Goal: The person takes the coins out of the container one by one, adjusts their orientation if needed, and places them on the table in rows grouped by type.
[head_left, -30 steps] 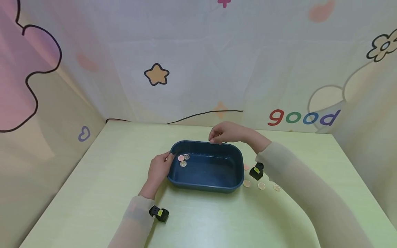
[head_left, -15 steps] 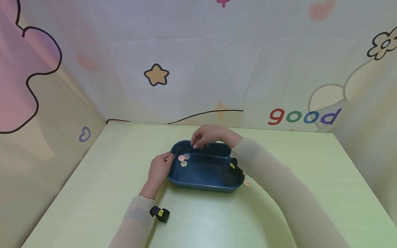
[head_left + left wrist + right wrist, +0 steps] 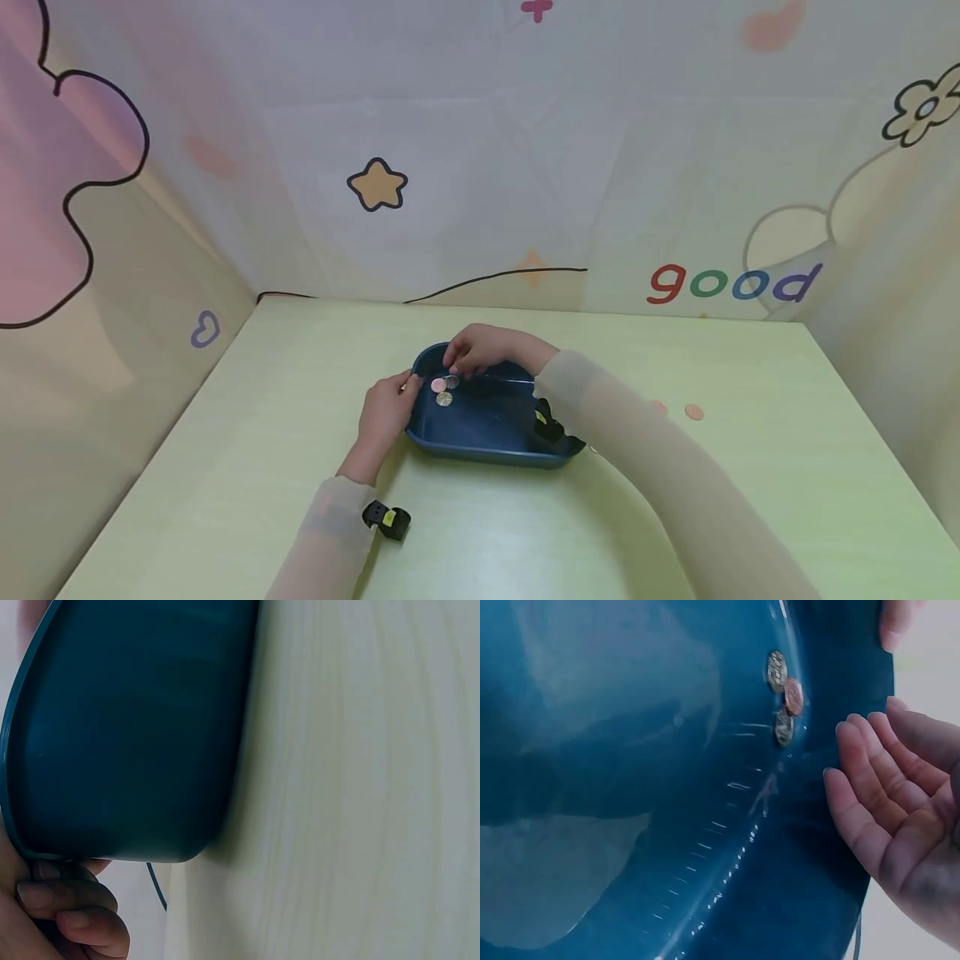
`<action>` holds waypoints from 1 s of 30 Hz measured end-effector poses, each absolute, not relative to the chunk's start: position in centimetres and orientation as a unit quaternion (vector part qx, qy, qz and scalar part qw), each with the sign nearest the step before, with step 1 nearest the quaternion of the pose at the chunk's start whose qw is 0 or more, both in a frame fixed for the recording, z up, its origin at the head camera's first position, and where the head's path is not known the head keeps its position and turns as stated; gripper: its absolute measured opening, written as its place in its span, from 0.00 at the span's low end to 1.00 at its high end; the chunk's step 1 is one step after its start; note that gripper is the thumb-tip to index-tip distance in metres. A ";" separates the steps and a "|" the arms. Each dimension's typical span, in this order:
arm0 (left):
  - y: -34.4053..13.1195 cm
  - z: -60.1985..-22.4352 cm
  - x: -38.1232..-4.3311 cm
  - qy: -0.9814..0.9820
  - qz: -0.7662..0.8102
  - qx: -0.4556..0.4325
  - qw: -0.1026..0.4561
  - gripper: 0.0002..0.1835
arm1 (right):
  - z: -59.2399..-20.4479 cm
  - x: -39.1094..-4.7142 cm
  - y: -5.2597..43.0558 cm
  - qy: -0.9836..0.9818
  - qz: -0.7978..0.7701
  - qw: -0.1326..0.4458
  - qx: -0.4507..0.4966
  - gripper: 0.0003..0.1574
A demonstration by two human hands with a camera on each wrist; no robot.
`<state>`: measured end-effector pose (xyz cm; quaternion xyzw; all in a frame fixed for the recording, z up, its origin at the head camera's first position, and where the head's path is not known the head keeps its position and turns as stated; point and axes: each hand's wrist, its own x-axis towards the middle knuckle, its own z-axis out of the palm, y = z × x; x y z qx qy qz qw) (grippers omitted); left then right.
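A dark blue rectangular plastic tray [image 3: 480, 455] with rounded corners stands on the table. My left hand [image 3: 387, 414] grips its left rim; in the left wrist view its curled fingers [image 3: 94, 926] lie below the tray's outer edge. Three coins, one pink [image 3: 438, 385], one silvery [image 3: 452, 381] and one gold-toned [image 3: 444, 399], rest on the tray floor near that side. My right hand [image 3: 483, 348] hangs over the tray's back left part, close to these coins. Its thumb and index fingertips come close together, and I cannot tell whether anything sits between them.
Two pinkish coins, one partly behind the sleeve [image 3: 658, 407] and one in full view [image 3: 694, 412], lie on the table [image 3: 225, 500] right of the tray. Another coin's edge shows beside the right sleeve [image 3: 637, 450]. A printed cloth [image 3: 480, 208] hangs behind the table.
My right hand has moved left from above the tray's back rim and lowered into the tray's back left part. The left hand, the tray and the three coins in it have stayed put.
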<state>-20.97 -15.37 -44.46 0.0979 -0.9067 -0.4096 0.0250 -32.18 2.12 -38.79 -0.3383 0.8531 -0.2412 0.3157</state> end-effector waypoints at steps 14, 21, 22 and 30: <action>-15.5 -44.8 -21.0 -0.904 -0.415 0.093 0.030 0.21 | -40.8 -31.4 0.7 0.861 -0.191 0.339 -0.328 0.18; -15.4 -44.5 -21.0 -0.903 -0.417 0.097 0.024 0.22 | -41.8 -31.2 0.2 0.869 -0.202 0.316 -0.322 0.17; -15.4 -44.5 -21.0 -0.904 -0.416 0.097 0.025 0.22 | -42.0 -31.2 0.2 0.871 -0.203 0.312 -0.322 0.16; -15.5 -44.7 -21.2 -0.907 -0.409 0.099 0.026 0.22 | -42.8 -30.9 0.0 0.881 -0.194 0.264 -0.342 0.14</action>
